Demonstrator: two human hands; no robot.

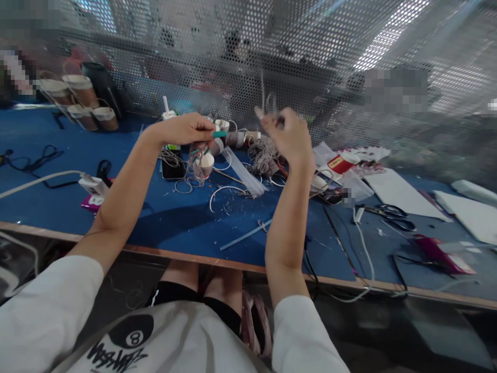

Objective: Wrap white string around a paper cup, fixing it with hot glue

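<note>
My left hand (pixel 188 129) hovers above the pile at the back of the table, thumb and fingers closed on a short teal piece (pixel 219 134). What kind of thing this piece is, I cannot make out. Beneath it lie a white cup-like spool (pixel 205 165), tangled cords and grey thread spools (pixel 234 139). My right hand (pixel 291 135) is raised to the right, its fingertips smeared by motion. A pale looped strand (pixel 271 102) shows blurred at those fingertips; whether they grip it is unclear. Tangled grey cord (pixel 264 155) lies below that hand.
Cord offcuts and a clear strip (pixel 240 235) lie on the blue table (pixel 178 217). Black-handled scissors (pixel 392 212), white sheets (pixel 404 191) and a purple packet (pixel 442 254) are at right. Handled paper cups (pixel 83 90) and a white plug (pixel 93 184) stand left. Perforated metal mesh (pixel 217 46) borders the back.
</note>
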